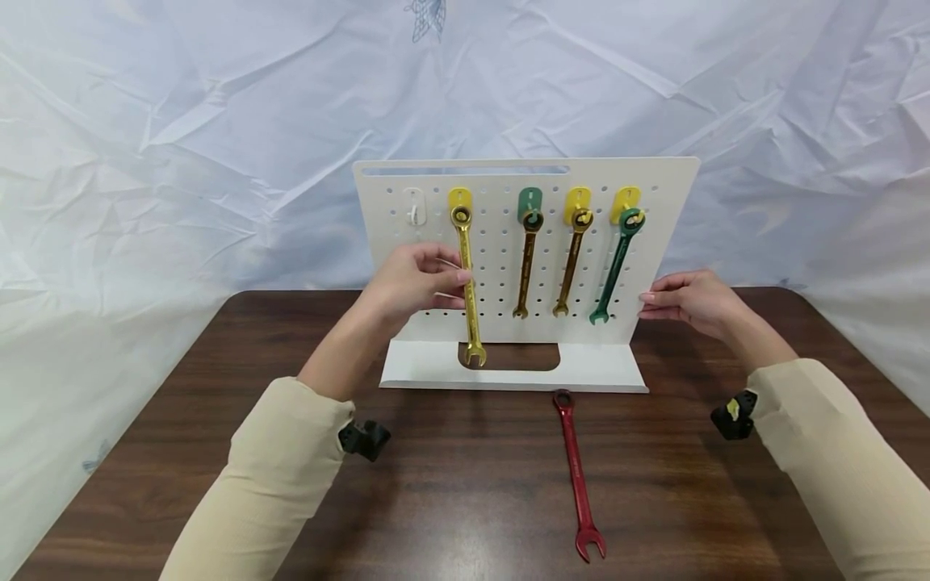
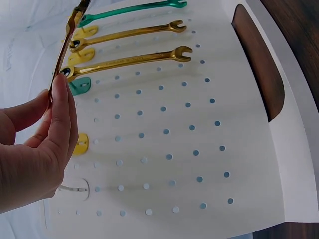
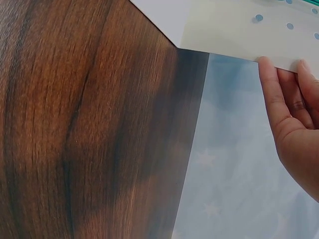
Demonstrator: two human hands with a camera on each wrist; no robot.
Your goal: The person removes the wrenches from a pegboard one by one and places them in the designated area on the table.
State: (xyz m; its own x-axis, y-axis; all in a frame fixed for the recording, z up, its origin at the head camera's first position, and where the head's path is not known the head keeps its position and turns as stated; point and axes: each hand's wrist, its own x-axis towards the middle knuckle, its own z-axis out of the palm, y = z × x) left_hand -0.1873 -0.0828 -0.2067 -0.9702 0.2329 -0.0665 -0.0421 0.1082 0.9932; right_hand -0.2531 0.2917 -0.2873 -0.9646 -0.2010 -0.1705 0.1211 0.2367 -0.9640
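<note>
My left hand (image 1: 417, 278) pinches a shiny gold combination wrench (image 1: 470, 286) between thumb and fingers, its ring end up and its open end down. In the head view that ring end overlaps the lower part of a yellow hook (image 1: 460, 198); I cannot tell whether it is on the hook. The left wrist view shows the left hand (image 2: 37, 144) partly hiding the wrench. My right hand (image 1: 690, 303) holds the right edge of a white pegboard (image 1: 501, 258) with its fingertips; the right wrist view shows this hand (image 3: 294, 109) at the edge.
A bare white hook (image 1: 414, 207) is at the board's left. Two bronze-gold wrenches (image 1: 528, 266) (image 1: 571, 262) and a green wrench (image 1: 616, 266) hang on hooks to the right. A red wrench (image 1: 576, 476) lies on the dark wooden table (image 1: 450, 484) before the board's base.
</note>
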